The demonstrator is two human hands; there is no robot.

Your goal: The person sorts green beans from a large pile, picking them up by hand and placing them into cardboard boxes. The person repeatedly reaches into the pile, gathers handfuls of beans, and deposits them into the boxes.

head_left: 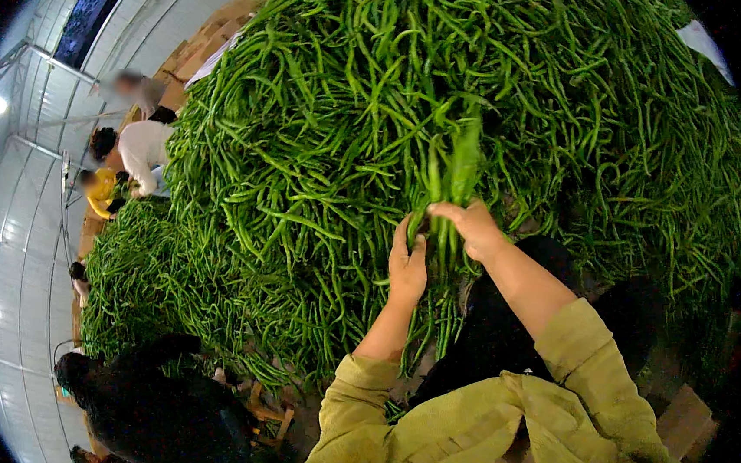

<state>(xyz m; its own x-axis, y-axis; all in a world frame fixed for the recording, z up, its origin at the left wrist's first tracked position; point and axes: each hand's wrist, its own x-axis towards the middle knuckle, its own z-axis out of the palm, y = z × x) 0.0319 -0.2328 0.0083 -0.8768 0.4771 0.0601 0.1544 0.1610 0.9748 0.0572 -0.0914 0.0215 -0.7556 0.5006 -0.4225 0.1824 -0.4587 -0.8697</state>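
A huge heap of long green chili peppers (pixel 313 164) rises before me. Over its near edge, my right hand (pixel 471 223) grips a bunch of long green peppers (pixel 465 165), blurred at their upper ends. Close beside it, my left hand (pixel 407 264) has its thumb and fingers around a few green peppers (pixel 417 224). The two hands almost meet at the fingertips. Some peppers hang below and between them, and which hand holds these I cannot tell. Loose peppers (pixel 442 317) lie on the ground beneath my wrists.
A person in dark clothes (pixel 163 411) bends at the heap on my left. Farther off, people in a white top (pixel 145 151) and a yellow top (pixel 101 187) are at its edge. Cardboard boxes (pixel 209 42) line the far side. Near my right elbow lies a cardboard piece (pixel 684 419).
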